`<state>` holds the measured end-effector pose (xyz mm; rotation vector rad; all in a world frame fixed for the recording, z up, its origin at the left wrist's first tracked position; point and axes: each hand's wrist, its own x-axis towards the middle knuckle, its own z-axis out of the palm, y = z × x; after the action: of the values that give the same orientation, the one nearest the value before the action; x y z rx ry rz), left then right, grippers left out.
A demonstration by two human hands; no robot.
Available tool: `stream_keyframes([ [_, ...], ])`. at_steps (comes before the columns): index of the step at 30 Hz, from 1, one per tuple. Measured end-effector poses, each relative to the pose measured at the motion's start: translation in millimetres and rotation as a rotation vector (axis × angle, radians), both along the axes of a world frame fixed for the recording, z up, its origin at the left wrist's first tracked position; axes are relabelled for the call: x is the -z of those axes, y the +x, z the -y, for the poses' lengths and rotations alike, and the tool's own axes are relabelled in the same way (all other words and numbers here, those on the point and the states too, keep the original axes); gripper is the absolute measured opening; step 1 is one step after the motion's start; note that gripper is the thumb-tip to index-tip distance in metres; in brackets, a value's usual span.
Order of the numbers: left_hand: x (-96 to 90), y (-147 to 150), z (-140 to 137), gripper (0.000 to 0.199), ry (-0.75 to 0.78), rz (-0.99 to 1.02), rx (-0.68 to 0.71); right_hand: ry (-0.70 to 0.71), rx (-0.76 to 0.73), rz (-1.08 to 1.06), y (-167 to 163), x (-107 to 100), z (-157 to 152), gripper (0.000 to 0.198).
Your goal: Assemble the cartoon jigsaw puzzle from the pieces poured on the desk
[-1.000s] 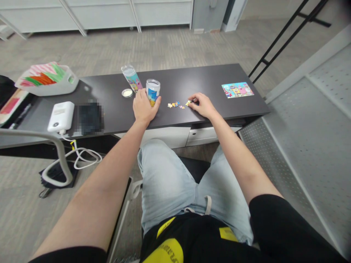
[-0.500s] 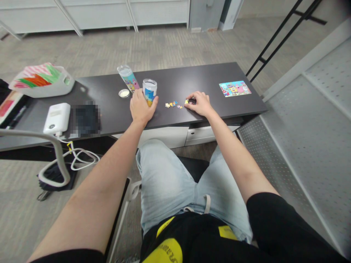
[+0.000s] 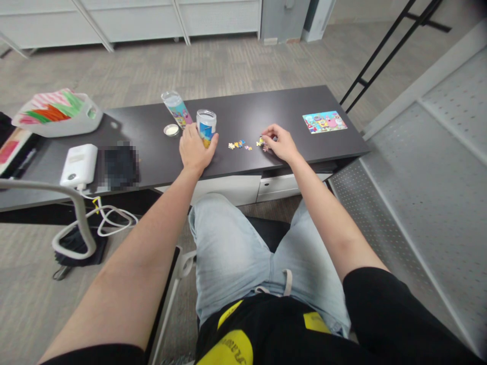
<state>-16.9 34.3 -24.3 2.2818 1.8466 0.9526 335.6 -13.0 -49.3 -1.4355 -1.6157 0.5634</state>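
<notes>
At the far left of the dark table [image 3: 236, 109], a white plastic basket [image 3: 89, 124] holds pink, orange and green items, with a white device [image 3: 79, 165] nearer the person and a white cable [image 3: 110, 213] running from it over the table's near edge. Just right of the device lies a dark, pixelated object [image 3: 122, 165]. Farther along, a small round lid [image 3: 171, 130] lies beside a clear canister [image 3: 177, 107] with a cartoon label. The left hand [image 3: 195, 149] is curved partway closed around a clear jar [image 3: 206, 126] with a blue and yellow label, thumb on its right side; the jar stands on the table. Right of it lies a loose cluster of small puzzle pieces [image 3: 238, 145]. The right hand [image 3: 279, 143] is bent, thumb and fingertips close together at more pieces [image 3: 259, 143]; whether it grips one cannot be told. Toward the table's right end lies a colourful cartoon picture card [image 3: 325, 122], well apart from the hand.
</notes>
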Motion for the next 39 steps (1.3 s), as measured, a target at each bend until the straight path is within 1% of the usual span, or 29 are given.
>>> stream_keyframes([
  [2,0.4,0.0,-0.1,0.079,0.009,0.016,0.006,0.001,0.042,0.202,2.0,-1.3,6.1,0.008],
  [3,0.5,0.2,0.0,0.078,0.012,0.025,0.009,0.004,0.071,0.293,2.7,-2.0,10.9,0.014],
  [4,0.4,0.4,0.2,0.077,0.012,0.031,0.013,0.006,0.1,0.366,3.1,-2.8,16.7,0.025],
  [6,-0.5,1.1,0.8,0.077,0.007,0.028,0.02,-0.004,0.13,0.467,2.4,-4.3,29.8,0.053],
  [7,-1.1,1.6,1.3,0.077,0.002,0.022,0.021,-0.018,0.124,0.508,1.7,-5.4,36.2,0.062],
  [8,-1.8,2.2,1.7,0.078,-0.003,0.016,0.021,-0.03,0.109,0.543,0.8,-6.7,42.1,0.065],
  [10,-3.3,3.5,2.7,0.078,-0.01,0.006,0.019,-0.048,0.068,0.597,-0.6,-10.3,50.6,0.062],
  [12,-4.6,4.7,3.6,0.079,-0.015,-0.001,0.013,-0.062,0.01,0.632,-0.7,-14.6,54.0,0.066],
  [13,-5.1,5.2,4.1,0.08,-0.017,-0.005,0.011,-0.074,-0.029,0.645,-0.3,-16.5,54.1,0.072],
  [16,-6.4,6.3,5.3,0.081,-0.023,-0.01,0.007,-0.12,-0.192,0.673,1.2,-19.1,51.7,0.1],
  [18,-7.0,6.4,5.8,0.081,-0.023,-0.007,0.009,-0.134,-0.286,0.662,0.5,-16.9,51.1,0.111],
  [20,-7.0,6.1,5.8,0.081,-0.024,-0.003,0.01,-0.117,-0.326,0.608,-2.4,-12.2,52.8,0.111],
  [22,-6.4,5.4,5.4,0.081,-0.025,0.004,0.013,-0.086,-0.329,0.528,-6.7,-6.9,56.6,0.104],
  [26,-3.8,4.0,3.9,0.079,-0.017,0.039,0.025,-0.056,-0.311,0.447,-14.7,-2.5,65.2,0.081],
  [32,-5.8,4.4,4.9,0.078,-0.032,0.048,0.015,-0.042,-0.263,0.411,-20.4,-6.4,70.6,0.048],
  [34,-8.0,5.0,6.1,0.079,-0.042,0.042,0.017,-0.025,-0.237,0.396,-22.5,-5.5,72.3,0.047],
  [36,-9.6,5.7,6.8,0.078,-0.044,0.031,0.02,0.017,-0.183,0.376,-24.9,-4.2,76.4,0.055],
  [39,-9.5,6.1,6.6,0.077,-0.036,0.01,0.002,0.118,-0.028,0.257,-28.4,-3.5,90.7,0.068],
])
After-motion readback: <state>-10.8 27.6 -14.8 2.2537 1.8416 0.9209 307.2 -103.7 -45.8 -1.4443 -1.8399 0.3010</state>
